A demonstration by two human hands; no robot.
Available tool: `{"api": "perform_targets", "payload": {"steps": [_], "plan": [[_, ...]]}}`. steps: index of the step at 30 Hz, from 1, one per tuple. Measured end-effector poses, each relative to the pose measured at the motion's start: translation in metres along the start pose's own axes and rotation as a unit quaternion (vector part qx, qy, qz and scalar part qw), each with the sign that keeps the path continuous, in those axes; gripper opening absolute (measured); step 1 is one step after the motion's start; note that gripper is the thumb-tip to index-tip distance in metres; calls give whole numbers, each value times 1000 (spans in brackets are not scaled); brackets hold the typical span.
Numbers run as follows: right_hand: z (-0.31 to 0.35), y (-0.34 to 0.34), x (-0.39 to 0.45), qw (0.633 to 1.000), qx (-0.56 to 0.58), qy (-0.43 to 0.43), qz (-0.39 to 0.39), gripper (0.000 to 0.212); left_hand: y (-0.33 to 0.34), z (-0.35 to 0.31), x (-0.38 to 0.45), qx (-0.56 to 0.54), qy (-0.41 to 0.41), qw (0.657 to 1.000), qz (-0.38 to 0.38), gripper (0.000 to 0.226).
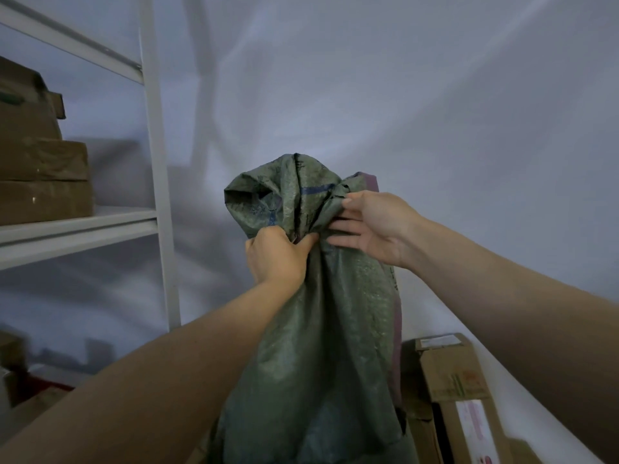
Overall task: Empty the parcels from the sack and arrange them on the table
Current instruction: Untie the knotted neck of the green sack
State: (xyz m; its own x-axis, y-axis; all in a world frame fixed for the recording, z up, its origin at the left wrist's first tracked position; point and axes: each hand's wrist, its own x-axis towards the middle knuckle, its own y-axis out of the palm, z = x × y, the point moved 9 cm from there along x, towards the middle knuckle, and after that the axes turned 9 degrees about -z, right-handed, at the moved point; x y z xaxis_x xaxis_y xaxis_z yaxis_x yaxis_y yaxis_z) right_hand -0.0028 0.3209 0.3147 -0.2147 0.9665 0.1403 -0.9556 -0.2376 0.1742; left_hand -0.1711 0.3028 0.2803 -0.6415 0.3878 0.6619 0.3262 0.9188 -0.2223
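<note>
A green woven sack hangs upright in front of me, held up by its bunched top against a white wall. My left hand is clenched around the gathered neck of the sack. My right hand pinches a fold of the sack's upper edge between thumb and fingers, the other fingers spread. The sack's contents are hidden. A cardboard parcel with a white label lies below at the right of the sack.
A white metal shelf rack stands at the left, with stacked brown cardboard boxes on its middle shelf. More brown boxes sit low at the left edge. A white wall fills the background.
</note>
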Motion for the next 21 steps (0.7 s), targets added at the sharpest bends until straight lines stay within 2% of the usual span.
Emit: {"api": "perform_targets", "payload": {"steps": [3, 6, 9, 11, 14, 15, 19, 21], "plan": [[-1, -3, -9, 999, -32, -22, -1, 25, -2, 6, 0, -11, -27, 1000, 1, 49], [2, -26, -14, 970, -187, -124, -97, 9, -6, 6, 1, -28, -47, 998, 9, 53], [5, -50, -25, 918, -281, -208, -187, 32, -17, 4, 9, -48, -64, 997, -1, 53], [-2, -62, -28, 917, -290, -187, -200, 55, -29, 0, 11, -55, -73, 996, -16, 54], [-18, -65, -35, 944, -280, -99, -145, 91, -53, -12, 10, -68, -84, 993, -43, 54], [-21, -63, -39, 948, -282, -75, -125, 95, -61, -18, 9, -77, -85, 992, -53, 54], [-16, -56, -66, 950, -296, -53, -79, 73, -93, -46, 5, -129, -81, 985, -84, 51], [-11, -58, -79, 953, -289, -52, -73, 71, -108, -61, -2, -146, -75, 982, -98, 50]]}}
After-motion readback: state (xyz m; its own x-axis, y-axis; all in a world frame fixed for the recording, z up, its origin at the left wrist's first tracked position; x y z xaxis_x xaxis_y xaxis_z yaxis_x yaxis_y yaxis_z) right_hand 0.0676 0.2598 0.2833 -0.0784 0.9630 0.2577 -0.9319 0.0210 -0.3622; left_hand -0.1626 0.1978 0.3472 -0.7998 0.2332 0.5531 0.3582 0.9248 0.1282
